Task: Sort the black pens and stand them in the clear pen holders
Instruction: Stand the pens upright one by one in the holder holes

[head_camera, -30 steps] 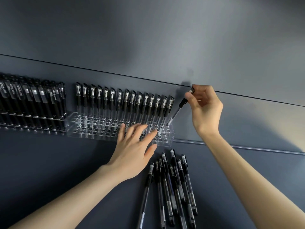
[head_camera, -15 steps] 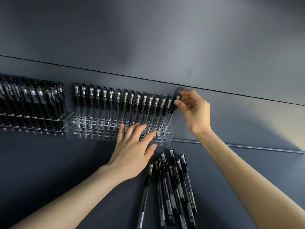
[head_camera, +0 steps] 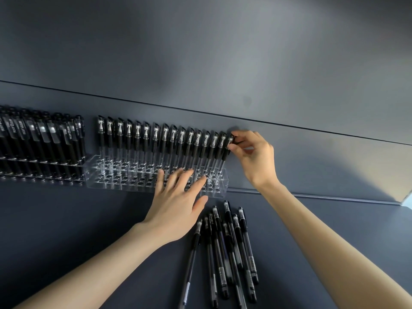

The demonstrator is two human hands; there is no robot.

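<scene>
A clear pen holder point(head_camera: 218, 188) stands on the dark table, its back row filled with several upright black pens point(head_camera: 165, 139). My right hand point(head_camera: 254, 157) pinches the cap of the rightmost black pen point(head_camera: 226, 152), which stands in the holder's far right hole. My left hand point(head_camera: 178, 197) lies flat with spread fingers on the holder's front rows, holding nothing. A second clear holder point(head_camera: 44, 172) on the left is packed with black pens. Several loose black pens point(head_camera: 225, 248) lie on the table below the hands.
A dark wall panel point(head_camera: 223, 52) rises right behind the holders. A ledge edge point(head_camera: 334, 197) runs along the table's back on the right. The dark table surface point(head_camera: 66, 219) stretches to the left of my forearm.
My right hand has lowered the tilted pen into the far right hole, and it now stands upright in line with the row. My left hand has stayed on the holder.
</scene>
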